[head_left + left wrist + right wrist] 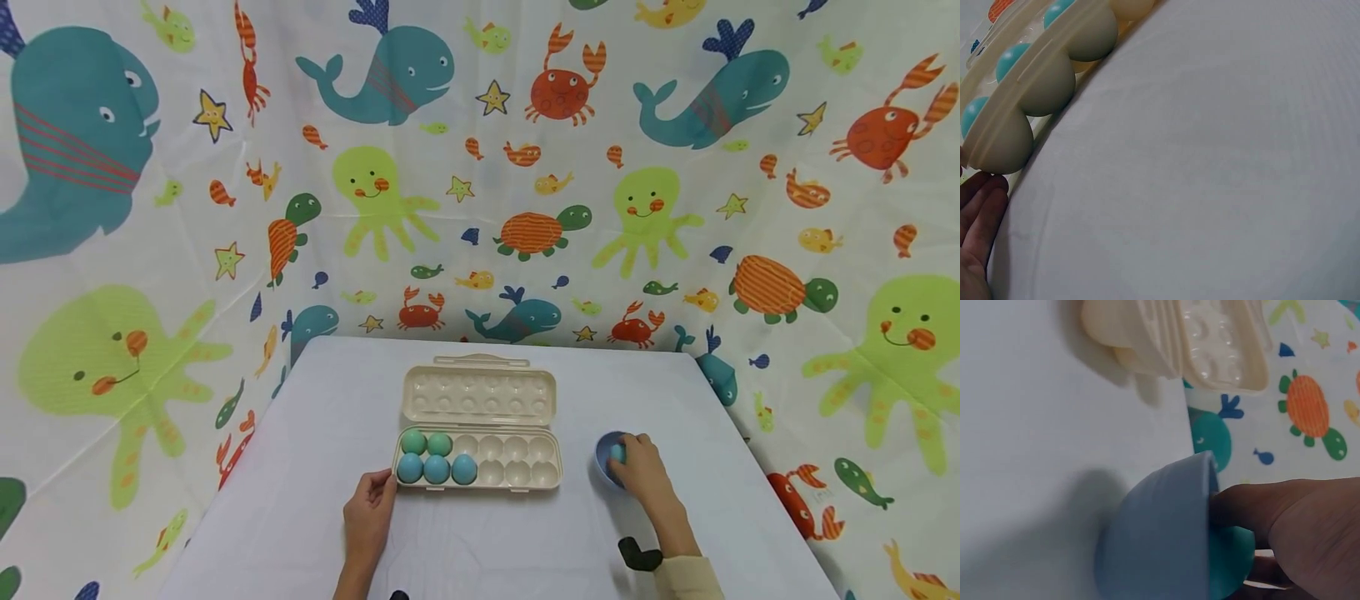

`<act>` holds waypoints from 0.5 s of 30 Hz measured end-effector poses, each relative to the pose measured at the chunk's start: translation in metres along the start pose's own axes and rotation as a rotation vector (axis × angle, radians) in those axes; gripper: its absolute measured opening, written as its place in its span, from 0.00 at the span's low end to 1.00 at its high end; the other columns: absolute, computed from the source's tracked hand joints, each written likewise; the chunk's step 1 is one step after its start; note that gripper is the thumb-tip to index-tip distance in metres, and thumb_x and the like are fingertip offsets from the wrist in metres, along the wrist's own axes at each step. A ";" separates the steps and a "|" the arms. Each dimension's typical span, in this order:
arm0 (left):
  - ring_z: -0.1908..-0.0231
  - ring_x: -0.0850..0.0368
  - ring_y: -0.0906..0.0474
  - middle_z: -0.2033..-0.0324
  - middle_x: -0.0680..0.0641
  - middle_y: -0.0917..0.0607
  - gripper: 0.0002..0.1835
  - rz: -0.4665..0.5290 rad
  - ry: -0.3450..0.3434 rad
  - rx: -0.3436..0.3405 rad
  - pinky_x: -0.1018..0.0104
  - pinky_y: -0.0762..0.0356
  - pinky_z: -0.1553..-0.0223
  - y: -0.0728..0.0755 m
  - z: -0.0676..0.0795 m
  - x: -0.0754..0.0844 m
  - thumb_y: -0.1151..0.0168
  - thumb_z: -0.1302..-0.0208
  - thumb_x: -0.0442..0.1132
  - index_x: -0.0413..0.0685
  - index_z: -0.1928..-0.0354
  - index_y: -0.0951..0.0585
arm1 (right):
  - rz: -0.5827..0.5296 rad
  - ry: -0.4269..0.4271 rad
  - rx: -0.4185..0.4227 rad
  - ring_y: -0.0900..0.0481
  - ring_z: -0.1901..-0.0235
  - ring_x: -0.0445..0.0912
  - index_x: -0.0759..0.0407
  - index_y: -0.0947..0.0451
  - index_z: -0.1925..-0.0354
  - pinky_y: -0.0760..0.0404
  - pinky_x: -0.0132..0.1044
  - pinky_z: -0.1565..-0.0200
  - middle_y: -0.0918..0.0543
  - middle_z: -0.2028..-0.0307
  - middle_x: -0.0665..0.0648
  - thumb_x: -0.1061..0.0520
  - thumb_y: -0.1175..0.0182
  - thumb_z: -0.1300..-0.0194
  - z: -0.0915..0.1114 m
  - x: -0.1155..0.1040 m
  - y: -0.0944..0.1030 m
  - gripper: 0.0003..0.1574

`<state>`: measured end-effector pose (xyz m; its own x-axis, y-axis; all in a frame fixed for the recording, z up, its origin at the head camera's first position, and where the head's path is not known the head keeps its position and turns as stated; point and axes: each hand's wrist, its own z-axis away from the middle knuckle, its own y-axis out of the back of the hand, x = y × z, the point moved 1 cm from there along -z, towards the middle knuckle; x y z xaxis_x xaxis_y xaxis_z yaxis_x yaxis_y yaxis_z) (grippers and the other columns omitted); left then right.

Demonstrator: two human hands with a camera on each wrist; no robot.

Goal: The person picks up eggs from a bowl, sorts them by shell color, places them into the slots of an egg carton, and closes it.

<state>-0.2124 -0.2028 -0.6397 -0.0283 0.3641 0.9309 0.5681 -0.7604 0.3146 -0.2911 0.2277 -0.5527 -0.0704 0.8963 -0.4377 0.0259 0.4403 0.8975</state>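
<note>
A beige egg carton (pixel 517 475) lies open on the table with its lid folded back. Two green toy eggs (pixel 413 442) fill the left end of its back row, and three blue ones (pixel 437 469) sit in the front row. My left hand (pixel 369 508) pinches the carton's front left corner; its fingers (pixel 988 212) reach under the end cup in the left wrist view. Off to the right, my right hand (pixel 641 471) dips into a blue bowl (pixel 1160 531), thumb and fingers around a blue-green toy egg (pixel 1230 559). The fingertips inside the bowl are hidden.
A white cloth covers the table (pixel 480 550). Behind and beside it hangs a curtain (pixel 465 275) printed with sea animals. The carton's raised lid (pixel 480 396) lies toward the back. A black strap (pixel 639 554) shows by the right wrist.
</note>
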 end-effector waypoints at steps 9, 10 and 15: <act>0.62 0.74 0.19 0.56 0.42 0.11 0.09 -0.013 0.004 -0.008 0.89 0.24 0.61 0.000 0.001 -0.001 0.36 0.31 0.39 0.42 0.53 0.17 | -0.104 0.013 0.110 0.28 0.44 0.65 0.74 0.30 0.38 0.23 0.62 0.43 0.29 0.44 0.75 0.58 0.40 0.35 0.000 -0.031 0.014 0.31; 0.62 0.74 0.19 0.56 0.42 0.11 0.09 -0.014 0.007 -0.008 0.89 0.24 0.61 0.000 0.001 -0.001 0.36 0.31 0.39 0.42 0.53 0.17 | -0.114 0.015 0.119 0.28 0.45 0.64 0.73 0.30 0.38 0.23 0.62 0.43 0.29 0.44 0.74 0.57 0.40 0.35 -0.001 -0.036 0.015 0.31; 0.62 0.75 0.20 0.56 0.43 0.11 0.10 -0.001 0.013 -0.008 0.89 0.24 0.61 0.001 0.000 -0.001 0.36 0.31 0.40 0.43 0.53 0.18 | -0.174 0.066 0.154 0.27 0.47 0.59 0.69 0.29 0.37 0.22 0.57 0.45 0.29 0.43 0.69 0.56 0.40 0.37 -0.004 -0.062 0.013 0.32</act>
<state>-0.2118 -0.2032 -0.6401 -0.0392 0.3576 0.9331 0.5614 -0.7646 0.3166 -0.2906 0.1777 -0.5137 -0.1515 0.8034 -0.5758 0.1592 0.5948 0.7880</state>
